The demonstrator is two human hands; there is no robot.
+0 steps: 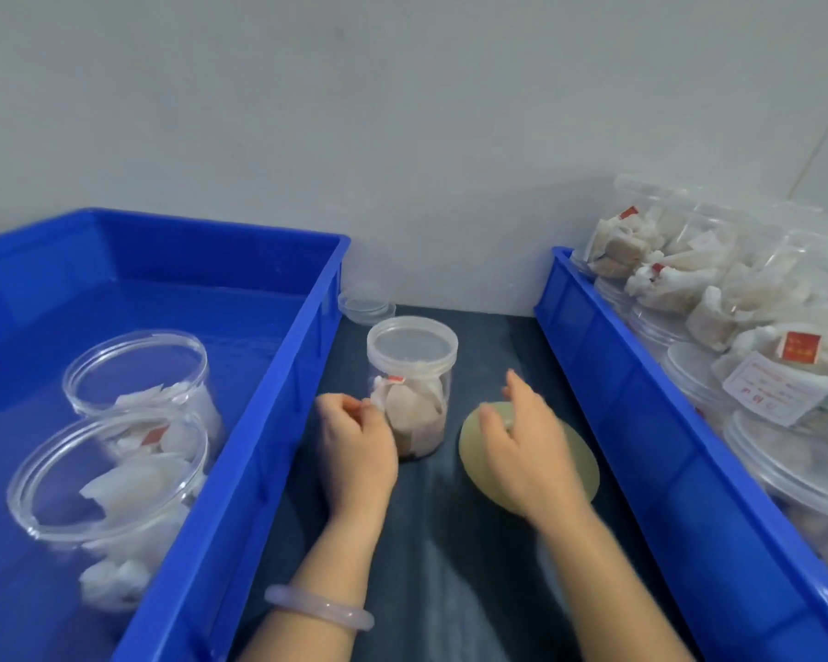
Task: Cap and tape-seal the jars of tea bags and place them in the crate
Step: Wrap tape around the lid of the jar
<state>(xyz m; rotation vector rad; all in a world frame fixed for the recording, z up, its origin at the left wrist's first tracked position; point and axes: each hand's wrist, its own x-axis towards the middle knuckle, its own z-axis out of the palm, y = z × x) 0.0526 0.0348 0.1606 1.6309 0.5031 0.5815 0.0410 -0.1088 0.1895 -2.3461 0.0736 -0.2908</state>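
One capped jar [412,389] is standing upright on the counter [450,566], long axis vertical, between the left crate [278,422] and the right crate [641,422]. The left hand [354,441] is sitting just left of it, fingers curled, tips touching its wall; whether it is pinching tape, cannot tell. The right hand [527,451] is resting to the jar's right with fingers spread on the flat tape roll [579,465], not wrapping it. The left hand is nearer the jar. Blur is hiding any tape end, and the right hand is covering the tape roll's middle.
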